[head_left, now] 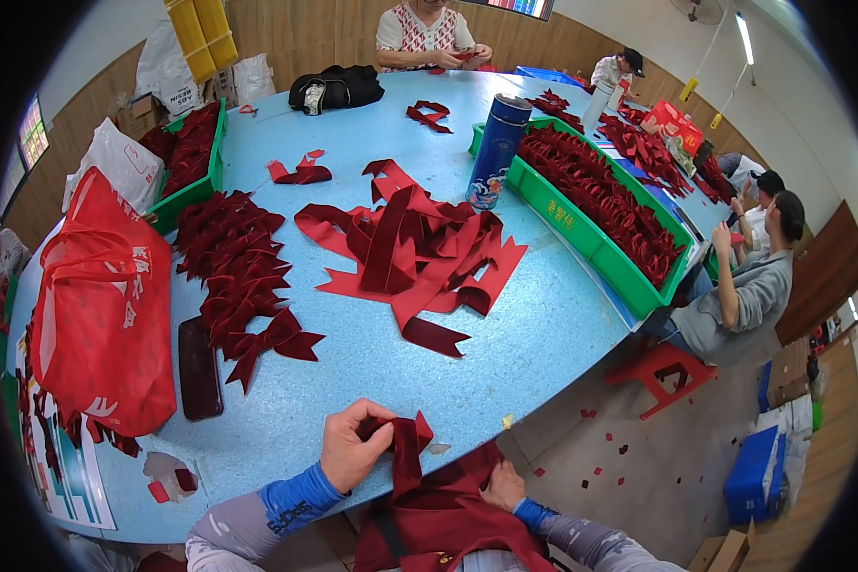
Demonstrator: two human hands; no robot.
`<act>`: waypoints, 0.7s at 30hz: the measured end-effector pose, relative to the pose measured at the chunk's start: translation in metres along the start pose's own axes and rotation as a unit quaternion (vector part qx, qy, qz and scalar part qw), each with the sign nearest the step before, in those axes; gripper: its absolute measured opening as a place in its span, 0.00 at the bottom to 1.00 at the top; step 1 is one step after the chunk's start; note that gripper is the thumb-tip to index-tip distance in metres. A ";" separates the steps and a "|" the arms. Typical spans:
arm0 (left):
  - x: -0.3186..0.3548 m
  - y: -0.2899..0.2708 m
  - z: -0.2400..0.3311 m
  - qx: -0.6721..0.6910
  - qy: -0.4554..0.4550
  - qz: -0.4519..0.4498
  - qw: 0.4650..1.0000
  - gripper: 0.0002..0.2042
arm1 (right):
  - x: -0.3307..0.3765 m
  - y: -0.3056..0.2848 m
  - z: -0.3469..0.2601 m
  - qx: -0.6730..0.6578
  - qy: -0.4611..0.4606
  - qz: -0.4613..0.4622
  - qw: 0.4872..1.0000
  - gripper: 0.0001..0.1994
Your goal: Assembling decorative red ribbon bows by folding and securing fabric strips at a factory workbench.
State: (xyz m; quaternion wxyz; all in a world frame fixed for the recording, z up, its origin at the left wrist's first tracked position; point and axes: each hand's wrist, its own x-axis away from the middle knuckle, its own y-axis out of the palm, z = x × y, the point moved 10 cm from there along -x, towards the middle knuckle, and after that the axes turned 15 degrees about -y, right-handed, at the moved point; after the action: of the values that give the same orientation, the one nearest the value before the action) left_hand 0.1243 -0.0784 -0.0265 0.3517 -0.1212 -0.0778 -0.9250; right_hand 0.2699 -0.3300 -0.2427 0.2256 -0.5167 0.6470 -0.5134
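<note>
My left hand is closed on a dark red velvet ribbon, thumb against curled fingers, at the table's near edge. The ribbon folds over at the top and hangs toward my lap. Lower and to the right, my right hand is curled against dark red cloth; what its fingers hold is hidden. The dark red apron on my lap blends with the ribbon in colour. Beyond my hands lies a loose heap of cut red ribbons. Finished velvet bows are piled to its left.
A dark phone and a red bag lie at left. A blue bottle stands beside a green crate full of bows; another green crate is far left. Several people sit around the blue table. A red stool stands right.
</note>
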 end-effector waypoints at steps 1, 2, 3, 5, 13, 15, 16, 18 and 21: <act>0.000 0.001 0.000 -0.004 -0.001 -0.005 1.000 0.04 | 0.000 -0.001 0.000 0.001 -0.001 0.003 1.000 0.34; 0.000 0.001 0.000 -0.004 -0.001 -0.006 1.000 0.04 | 0.000 -0.001 0.000 0.002 -0.002 0.006 1.000 0.33; 0.000 0.001 0.001 0.004 -0.001 -0.002 1.000 0.04 | 0.000 -0.001 0.000 0.003 -0.003 0.009 1.000 0.33; 0.000 0.000 0.002 0.019 -0.002 0.006 1.000 0.04 | 0.000 -0.001 0.000 0.005 -0.001 0.004 1.000 0.33; 0.000 0.000 0.002 0.013 0.002 0.003 1.000 0.04 | 0.000 0.005 0.002 0.005 0.010 -0.026 1.000 0.34; 0.000 0.000 0.000 0.014 0.001 0.003 1.000 0.04 | 0.000 0.002 0.001 -0.002 0.003 -0.016 1.000 0.35; -0.001 0.000 -0.001 0.015 0.001 0.003 1.000 0.04 | 0.000 0.002 0.000 -0.002 0.003 -0.016 1.000 0.35; -0.001 -0.001 -0.002 0.016 0.000 0.003 1.000 0.04 | -0.001 0.001 0.000 -0.005 0.007 -0.023 1.000 0.35; 0.000 0.000 -0.001 0.019 -0.001 0.002 1.000 0.04 | 0.000 0.002 0.001 -0.007 0.011 -0.027 1.000 0.35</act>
State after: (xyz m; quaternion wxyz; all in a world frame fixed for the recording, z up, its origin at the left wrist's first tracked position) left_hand 0.1243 -0.0781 -0.0276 0.3558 -0.1153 -0.0951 -0.9225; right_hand 0.2695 -0.3300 -0.2452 0.2008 -0.5298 0.6390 -0.5203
